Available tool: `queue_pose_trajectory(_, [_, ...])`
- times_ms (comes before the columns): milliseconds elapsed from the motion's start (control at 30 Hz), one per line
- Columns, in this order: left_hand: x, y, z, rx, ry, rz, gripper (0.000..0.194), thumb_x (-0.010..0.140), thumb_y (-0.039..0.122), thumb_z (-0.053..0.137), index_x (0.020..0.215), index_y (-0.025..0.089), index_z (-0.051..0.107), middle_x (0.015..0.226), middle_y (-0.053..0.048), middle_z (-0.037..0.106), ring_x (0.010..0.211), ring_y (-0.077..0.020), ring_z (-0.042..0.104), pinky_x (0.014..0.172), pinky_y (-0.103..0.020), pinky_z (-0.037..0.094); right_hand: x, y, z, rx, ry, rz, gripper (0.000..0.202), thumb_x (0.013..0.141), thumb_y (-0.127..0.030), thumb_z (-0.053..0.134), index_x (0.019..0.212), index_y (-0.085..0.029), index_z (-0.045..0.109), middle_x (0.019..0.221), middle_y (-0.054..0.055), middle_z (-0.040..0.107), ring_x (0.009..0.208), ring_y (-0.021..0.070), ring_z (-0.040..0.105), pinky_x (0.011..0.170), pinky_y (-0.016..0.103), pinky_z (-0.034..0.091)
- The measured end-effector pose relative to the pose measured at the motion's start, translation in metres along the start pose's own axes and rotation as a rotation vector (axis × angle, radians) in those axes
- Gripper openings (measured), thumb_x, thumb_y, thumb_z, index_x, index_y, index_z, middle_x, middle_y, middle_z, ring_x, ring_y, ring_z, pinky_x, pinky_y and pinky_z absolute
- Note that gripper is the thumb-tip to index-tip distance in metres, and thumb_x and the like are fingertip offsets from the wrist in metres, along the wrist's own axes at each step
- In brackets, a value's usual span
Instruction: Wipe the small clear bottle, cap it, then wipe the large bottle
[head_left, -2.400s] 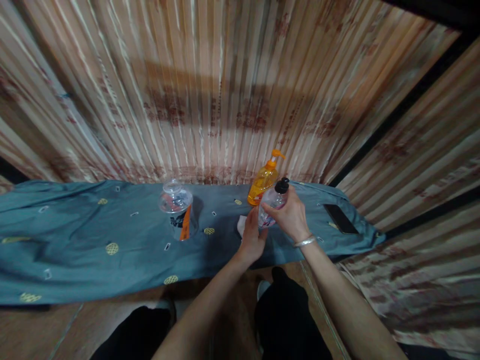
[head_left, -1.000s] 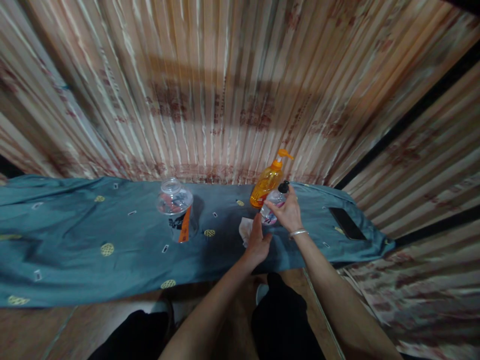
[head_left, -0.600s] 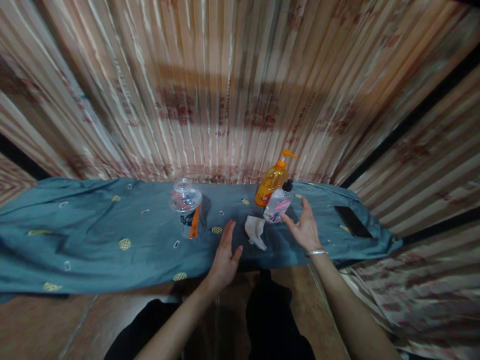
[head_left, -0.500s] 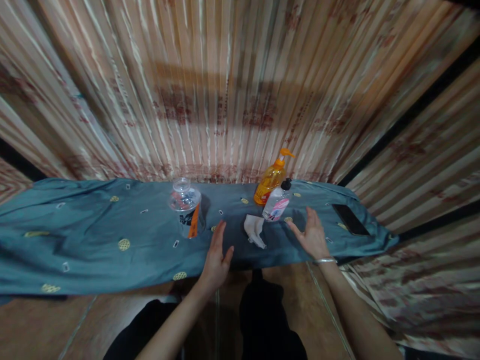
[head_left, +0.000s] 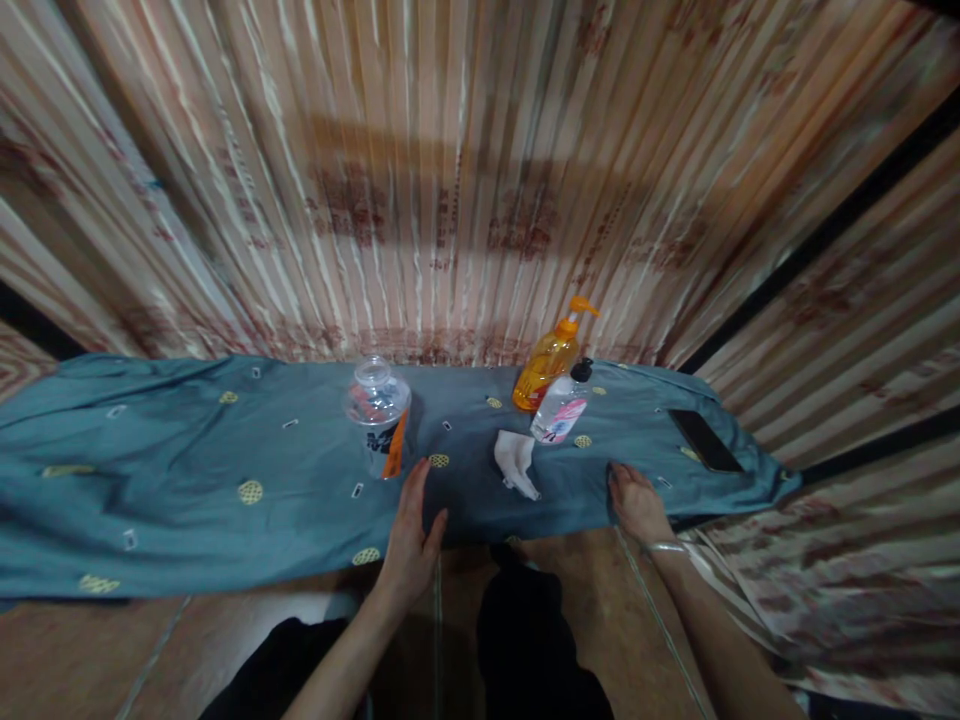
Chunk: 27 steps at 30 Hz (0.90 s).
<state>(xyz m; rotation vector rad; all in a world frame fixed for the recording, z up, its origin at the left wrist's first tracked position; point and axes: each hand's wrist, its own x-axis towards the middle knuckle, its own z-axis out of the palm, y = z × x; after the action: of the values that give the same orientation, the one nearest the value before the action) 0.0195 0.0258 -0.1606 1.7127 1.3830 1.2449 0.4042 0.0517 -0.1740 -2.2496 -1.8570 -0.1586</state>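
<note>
My left hand (head_left: 411,535) is over the front edge of the cloth, fingers stretched and thumb apart, holding nothing. Just beyond its fingertips stands a clear plastic jar (head_left: 379,425) with an orange and black label. Farther right, my right hand (head_left: 639,505) is low at the cloth's front edge, its fingers bent downward and partly hidden; I see nothing in it. Between the hands lies a crumpled white tissue (head_left: 515,462). Behind the tissue stand a clear pump bottle (head_left: 561,408) with a black top and pink label, and an orange pump bottle (head_left: 545,370).
A teal patterned cloth (head_left: 300,480) covers the narrow table. Near its right end lies a black phone (head_left: 705,440). Striped curtains (head_left: 420,200) hang behind and at the sides. Dark bars (head_left: 825,250) run along the right.
My left hand has shifted left and slightly toward me. The right hand has dropped from its raised, spread pose to the cloth's edge. The objects keep their places, with a slight view shift.
</note>
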Motion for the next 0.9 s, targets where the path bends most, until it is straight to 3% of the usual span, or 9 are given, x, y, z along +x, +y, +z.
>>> queue_pose_trajectory(133, [-0.007,0.006,-0.010,0.116,0.011,0.134,0.050,0.095,0.027,0.048,0.144,0.025,0.036,0.148,-0.012,0.046,0.137,-0.0231,0.047,0.113,-0.051,0.047,-0.005,0.005,-0.006,0.009,0.034,0.011,0.032,0.091,-0.024,0.049,0.114,-0.008,0.065,0.108,0.024,0.072,0.100,0.0322,0.071,0.088,0.043,0.055])
queue_pose_trajectory(233, [-0.015,0.023,-0.020,0.262,0.067,0.255,0.059,0.095,0.020,0.049,0.149,0.031,0.028,0.142,-0.011,0.051,0.133,-0.0203,0.051,0.110,-0.044,0.051,-0.014,-0.004,-0.015,0.132,0.089,0.028,0.038,0.092,-0.040,0.050,0.109,-0.012,0.068,0.101,0.023,0.074,0.094,0.0366,0.073,0.083,0.048,0.058])
queue_pose_trajectory(333, [-0.018,0.042,-0.030,0.396,0.157,0.377,0.071,0.092,0.018,0.055,0.153,0.026,0.021,0.148,-0.015,0.043,0.139,-0.0230,0.042,0.112,-0.042,0.048,-0.026,-0.035,-0.029,0.417,0.066,0.049,0.048,0.090,-0.057,0.049,0.110,-0.018,0.069,0.099,0.017,0.077,0.088,0.0351,0.074,0.080,0.049,0.059])
queue_pose_trajectory(467, [-0.005,0.046,-0.044,0.446,0.344,0.501,0.085,0.087,0.023,0.064,0.155,0.019,0.014,0.160,-0.017,0.023,0.150,-0.0295,0.022,0.123,-0.050,0.028,-0.028,-0.105,-0.056,0.890,-0.043,-0.056,0.050,0.084,-0.063,0.061,0.112,-0.023,0.068,0.098,0.010,0.078,0.091,0.0294,0.074,0.081,0.043,0.061])
queue_pose_trajectory(533, [0.009,0.037,-0.052,0.422,0.419,0.410,0.097,0.084,0.035,0.070,0.156,0.019,0.006,0.161,-0.019,0.016,0.151,-0.0321,0.017,0.124,-0.055,0.023,-0.019,-0.143,-0.070,1.069,-0.100,-0.131,0.050,0.081,-0.060,0.067,0.112,-0.021,0.066,0.100,0.010,0.077,0.092,0.0268,0.074,0.081,0.041,0.062])
queue_pose_trajectory(600, [0.026,0.025,-0.058,0.322,0.440,0.197,0.111,0.077,0.045,0.077,0.156,0.020,0.003,0.161,-0.020,0.015,0.151,-0.0336,0.016,0.123,-0.058,0.022,-0.004,-0.178,-0.085,1.141,-0.139,-0.216,0.048,0.082,-0.054,0.069,0.117,-0.021,0.063,0.100,0.009,0.076,0.091,0.0241,0.074,0.082,0.040,0.062])
queue_pose_trajectory(700, [0.050,0.010,-0.061,0.086,0.452,-0.066,0.125,0.067,0.047,0.085,0.155,0.017,0.001,0.162,-0.022,0.011,0.153,-0.0322,0.012,0.126,-0.054,0.015,0.025,-0.221,-0.108,1.122,-0.066,-0.411,0.039,0.085,-0.045,0.066,0.115,-0.021,0.061,0.121,0.011,0.068,0.107,0.0233,0.069,0.094,0.041,0.057])
queue_pose_trajectory(800, [0.067,0.003,-0.057,-0.109,0.407,-0.131,0.130,0.063,0.042,0.088,0.154,0.019,-0.002,0.163,-0.020,0.010,0.153,-0.0283,0.011,0.126,-0.050,0.014,0.055,-0.256,-0.130,0.974,-0.022,-0.604,0.032,0.085,-0.030,0.063,0.115,-0.018,0.061,0.131,0.014,0.063,0.118,0.0241,0.063,0.098,0.041,0.055])
queue_pose_trajectory(900, [0.076,0.003,-0.053,-0.194,0.393,-0.116,0.129,0.063,0.035,0.088,0.154,0.021,-0.002,0.163,-0.018,0.012,0.153,-0.0266,0.012,0.127,-0.048,0.012,0.076,-0.281,-0.145,0.790,0.004,-0.759,0.032,0.087,-0.024,0.061,0.117,-0.017,0.060,0.120,0.012,0.069,0.114,0.0236,0.065,0.101,0.042,0.052])
